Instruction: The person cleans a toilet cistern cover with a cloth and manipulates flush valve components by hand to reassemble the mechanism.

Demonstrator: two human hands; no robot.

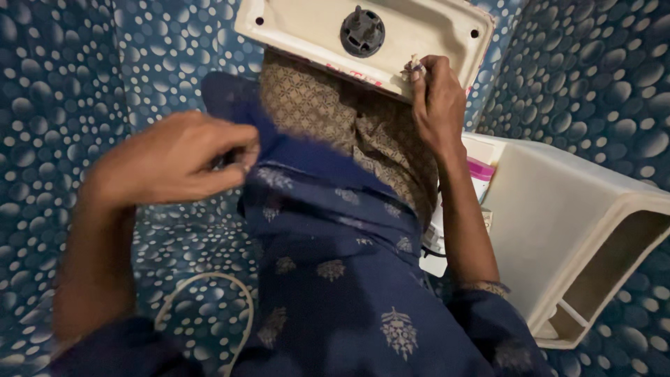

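Hands at a sewing machine, cloth under it.
Left hand (174, 162) pinches blue cloth (328, 230); right hand (437, 98) pinches a scrap at the machine's (307, 28) edge. Cream cover (558, 202) lies on its side, open.

Left hand (174, 160) pinches blue fabric (328, 230); right hand (436, 101) grips cream base (307, 28).

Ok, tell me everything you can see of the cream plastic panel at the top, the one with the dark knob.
The cream panel is a flat, rounded-corner slab that looks like moulded plastic, scuffed and slightly yellowed. A dark round knob with a raised stub sits near its middle, and small holes mark its corners. It lies tilted at the top of the view, over the brown patterned cloth. The right hand grips its lower edge, fingertips pinching something small and pale there. The left hand is apart from it, pinching the blue cloth.
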